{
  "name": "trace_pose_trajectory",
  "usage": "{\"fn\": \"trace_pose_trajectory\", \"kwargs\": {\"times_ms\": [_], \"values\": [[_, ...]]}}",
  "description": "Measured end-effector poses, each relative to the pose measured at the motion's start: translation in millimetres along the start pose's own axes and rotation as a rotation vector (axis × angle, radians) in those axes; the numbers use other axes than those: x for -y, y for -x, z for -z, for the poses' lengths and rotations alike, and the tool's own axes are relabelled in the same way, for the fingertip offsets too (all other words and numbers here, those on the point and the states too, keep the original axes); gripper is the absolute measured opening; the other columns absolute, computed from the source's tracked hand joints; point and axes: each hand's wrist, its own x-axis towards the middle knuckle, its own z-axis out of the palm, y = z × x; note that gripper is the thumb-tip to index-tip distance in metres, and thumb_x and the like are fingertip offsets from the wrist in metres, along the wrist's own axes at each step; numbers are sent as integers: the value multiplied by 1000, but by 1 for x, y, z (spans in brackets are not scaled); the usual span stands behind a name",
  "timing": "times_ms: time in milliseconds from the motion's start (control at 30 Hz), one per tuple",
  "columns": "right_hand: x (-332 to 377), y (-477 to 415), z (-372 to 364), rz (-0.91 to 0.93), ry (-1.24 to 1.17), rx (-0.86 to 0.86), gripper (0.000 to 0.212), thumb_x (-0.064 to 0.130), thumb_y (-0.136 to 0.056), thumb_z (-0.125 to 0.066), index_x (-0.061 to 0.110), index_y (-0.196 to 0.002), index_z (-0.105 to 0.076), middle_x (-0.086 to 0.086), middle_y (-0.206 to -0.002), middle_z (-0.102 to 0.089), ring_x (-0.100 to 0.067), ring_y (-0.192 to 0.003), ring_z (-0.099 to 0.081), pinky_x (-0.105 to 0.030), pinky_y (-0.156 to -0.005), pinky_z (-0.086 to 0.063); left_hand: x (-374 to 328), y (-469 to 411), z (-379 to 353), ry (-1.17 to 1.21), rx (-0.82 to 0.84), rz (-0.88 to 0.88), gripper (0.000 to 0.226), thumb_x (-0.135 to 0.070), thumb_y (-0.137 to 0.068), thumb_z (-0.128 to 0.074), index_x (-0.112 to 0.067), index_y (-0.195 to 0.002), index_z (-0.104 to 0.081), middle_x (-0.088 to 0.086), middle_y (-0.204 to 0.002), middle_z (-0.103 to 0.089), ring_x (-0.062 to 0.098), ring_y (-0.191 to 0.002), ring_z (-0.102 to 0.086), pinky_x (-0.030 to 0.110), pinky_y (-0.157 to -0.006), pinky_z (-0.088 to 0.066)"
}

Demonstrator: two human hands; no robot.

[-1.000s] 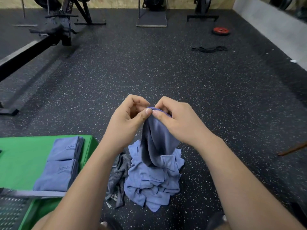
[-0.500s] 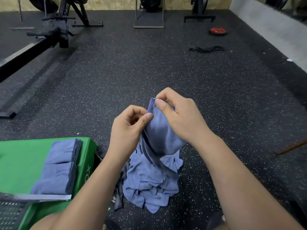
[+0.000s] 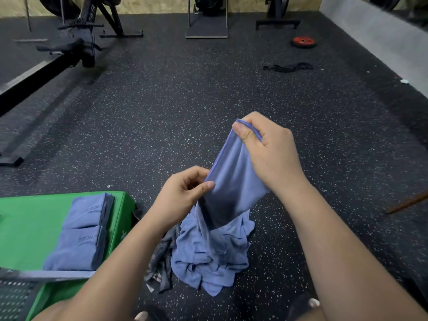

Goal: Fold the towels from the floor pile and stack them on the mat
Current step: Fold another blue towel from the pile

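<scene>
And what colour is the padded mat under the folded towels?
Bright green. The padded mat shows clearly at the lower left of the head view.

The speckled black floor point(image 3: 208, 100) carries a crumpled pile of blue towels point(image 3: 213, 258) just beside a green mat point(image 3: 30, 228), where folded towels point(image 3: 81, 237) lie stacked. Well beyond lie a red weight plate point(image 3: 303, 41) and a black band point(image 3: 287, 67).
</scene>
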Motion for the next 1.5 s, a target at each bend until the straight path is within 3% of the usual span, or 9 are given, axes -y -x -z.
{"fn": "trace_pose_trajectory", "kwargs": {"times_ms": [233, 367, 500, 600, 700, 900, 1133, 1367, 1500], "values": [[-4, -5, 22, 15, -26, -233, 29, 34, -110, -61, 13, -91, -66, -10, -72, -55, -19, -66, -46, -27, -63, -38, 8, -6, 22, -120, -78, 40, 12, -28, -105, -72, -22, -101, -81, 11, -88, -78, 12, -82, -63, 38, -80, -49], [-3, -5, 23, 21, -20, -209, 28, 34, -109, -63, 13, -92, -67, -8, -72, -58, -21, -69, -49, -27, -65, -40, -1, -8, 28, -107, -165, 3, 9, -26, -101, -76, -22, -100, -84, 1, -96, -82, 9, -87, -69, 35, -86, -54], [1, -3, 11, -62, 6, 5, 14, 39, -102, -71, 26, -108, -71, 12, -77, -64, -5, -71, -58, -20, -68, -44, -13, -8, 23, -192, -179, -75, 8, -25, -96, -81, -27, -102, -86, -3, -95, -78, 20, -92, -73, 36, -86, -54], [1, 1, -4, -135, 84, 307, 33, 55, -97, -72, 43, -127, -65, 20, -93, -68, 6, -88, -62, -14, -74, -42, -25, -7, 18, -266, -166, -144, 10, -28, -93, -83, -29, -103, -86, -3, -89, -75, 18, -82, -67, 33, -77, -51], [-2, 3, -17, -134, 133, 531, 46, 68, -89, -74, 46, -129, -67, 19, -122, -72, 0, -111, -65, -25, -92, -49, -33, -5, 18, -262, -165, -174, 6, -36, -92, -85, -35, -99, -85, -4, -88, -77, 10, -77, -65, 31, -72, -52], [-4, 3, -30, -122, 187, 614, 19, 46, -93, -78, 30, -87, -69, 9, -79, -69, -8, -74, -62, -37, -72, -50, -37, 0, 24, -199, -194, -132, 7, -28, -90, -88, -30, -92, -82, -3, -80, -77, 7, -70, -61, 33, -68, -51], [-3, 1, -27, -107, 128, 442, 16, 35, -96, -72, 26, -84, -66, 7, -75, -69, -11, -74, -63, -37, -75, -53, -40, 3, 28, -382, -267, -145, 22, -13, -91, -79, -29, -92, -64, -11, -75, -70, 2, -59, -53, 21, -63, -44], [-2, 2, -21, -50, 120, 330, 14, 34, -97, -66, 25, -88, -62, 4, -71, -72, -20, -74, -67, -45, -75, -58, -40, 0, 26, -597, -336, -136, 27, -12, -80, -72, -30, -91, -54, -8, -77, -67, 14, -73, -61, 36, -75, -52], [4, 5, -24, -29, 79, 347, 15, 32, -98, -68, 23, -86, -63, 2, -71, -71, -20, -73, -66, -44, -74, -56, -38, -2, 15, -614, -360, -176, 23, -19, -82, -73, -26, -88, -52, -4, -70, -58, 16, -66, -51, 36, -65, -46]]}}
